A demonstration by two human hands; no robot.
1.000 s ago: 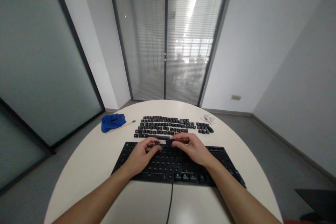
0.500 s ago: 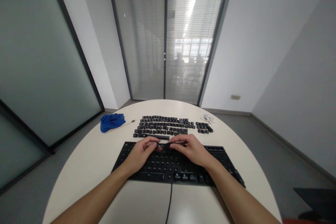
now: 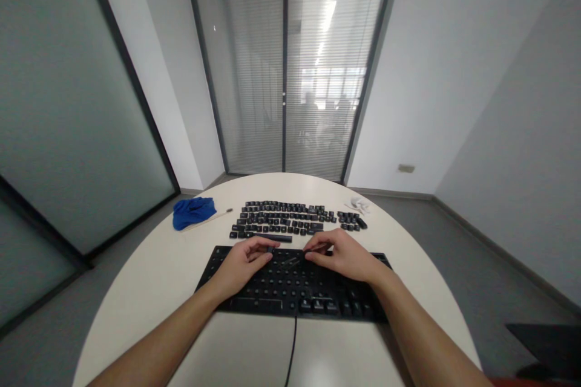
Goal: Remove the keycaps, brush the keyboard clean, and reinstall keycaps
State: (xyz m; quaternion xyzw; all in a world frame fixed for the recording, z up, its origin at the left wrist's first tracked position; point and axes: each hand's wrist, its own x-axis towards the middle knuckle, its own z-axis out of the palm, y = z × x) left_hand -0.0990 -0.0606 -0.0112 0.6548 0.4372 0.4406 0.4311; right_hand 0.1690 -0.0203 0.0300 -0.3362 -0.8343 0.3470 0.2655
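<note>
A black keyboard (image 3: 281, 290) with most of its keycaps off lies near the table's front, its cable running toward me. Over its upper left part my left hand (image 3: 245, 263) pinches something small and dark at the fingertips. My right hand (image 3: 338, 254), above the upper middle, is closed on a thin dark item I cannot make out. Small dark pieces (image 3: 290, 262) lie on the keyboard between the hands. Beyond it, loose black keycaps (image 3: 276, 216) form rows, with a long spacebar (image 3: 275, 237) nearest the keyboard.
On the round white table (image 3: 149, 290), a blue cloth (image 3: 194, 211) lies at the far left beside a thin brush (image 3: 211, 217). A crumpled white item (image 3: 357, 204) is at the far right, near more keycaps (image 3: 351, 221).
My hands have moved apart, the right one shifting right. Small dark pieces now show on the keyboard between them.
</note>
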